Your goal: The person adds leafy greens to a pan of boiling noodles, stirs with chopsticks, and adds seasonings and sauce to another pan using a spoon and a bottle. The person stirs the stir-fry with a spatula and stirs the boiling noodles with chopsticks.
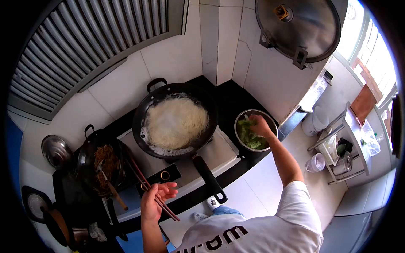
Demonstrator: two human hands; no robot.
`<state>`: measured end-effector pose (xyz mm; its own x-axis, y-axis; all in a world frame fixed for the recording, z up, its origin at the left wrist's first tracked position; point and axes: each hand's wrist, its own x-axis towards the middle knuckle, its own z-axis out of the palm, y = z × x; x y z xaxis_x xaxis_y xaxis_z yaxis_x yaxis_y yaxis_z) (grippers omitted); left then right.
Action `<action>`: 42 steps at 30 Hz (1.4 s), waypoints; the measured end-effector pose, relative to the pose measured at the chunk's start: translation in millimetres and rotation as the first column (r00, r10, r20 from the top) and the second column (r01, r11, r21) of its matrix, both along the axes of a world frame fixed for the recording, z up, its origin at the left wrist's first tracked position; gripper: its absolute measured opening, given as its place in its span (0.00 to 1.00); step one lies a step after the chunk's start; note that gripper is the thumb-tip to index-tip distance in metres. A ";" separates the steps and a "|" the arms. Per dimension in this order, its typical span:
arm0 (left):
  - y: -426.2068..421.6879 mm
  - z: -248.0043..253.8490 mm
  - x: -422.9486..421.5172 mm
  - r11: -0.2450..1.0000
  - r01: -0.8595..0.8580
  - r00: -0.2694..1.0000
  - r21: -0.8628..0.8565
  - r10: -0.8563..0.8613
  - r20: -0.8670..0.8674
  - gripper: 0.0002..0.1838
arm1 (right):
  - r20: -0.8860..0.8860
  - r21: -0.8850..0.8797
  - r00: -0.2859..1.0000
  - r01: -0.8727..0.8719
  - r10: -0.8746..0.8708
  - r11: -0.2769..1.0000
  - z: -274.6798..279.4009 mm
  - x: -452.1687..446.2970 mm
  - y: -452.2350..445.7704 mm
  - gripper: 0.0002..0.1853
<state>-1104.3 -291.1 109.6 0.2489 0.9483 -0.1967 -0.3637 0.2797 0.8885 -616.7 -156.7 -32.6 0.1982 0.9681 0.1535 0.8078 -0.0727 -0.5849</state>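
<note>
L hand clamped on chopsticks, prob. held off wok to free R hand, in bowl of greens nr bench's R end; R grip unclear.

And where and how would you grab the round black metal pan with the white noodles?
The pan looks best taken by its long, straight black handle, coming from the near side: it points out that way, nothing across it. The small black loop sits on the far side, beyond the noodles, so it looks harder to reach.
</note>
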 end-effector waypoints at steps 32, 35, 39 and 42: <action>-14.3 0.2 -3.7 1.000 -0.004 1.000 -0.015 0.003 -0.027 0.19 | -0.070 -0.208 0.996 0.047 -0.063 0.977 -41.5 -1.0 5.2 0.27; -12.8 2.2 -4.9 1.000 0.026 1.000 0.000 -0.026 -0.018 0.19 | -0.521 -0.076 0.831 0.180 -0.193 0.981 -16.3 -11.3 -5.7 0.21; -13.0 3.8 -6.8 0.999 0.048 0.999 0.016 -0.048 -0.013 0.19 | -0.743 0.047 0.665 0.167 -0.078 0.985 3.0 0.2 -5.1 0.23; -13.9 3.8 -5.7 0.998 0.057 0.998 0.013 -0.057 0.000 0.19 | -0.726 0.130 0.684 0.236 -0.070 0.963 39.1 -1.4 -8.5 0.23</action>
<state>-1110.0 -305.0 113.4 0.3029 0.9350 -0.1843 -0.3478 0.2885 0.8921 -618.1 -165.1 6.6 0.4696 0.8788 0.0852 0.1316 0.0257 -0.9910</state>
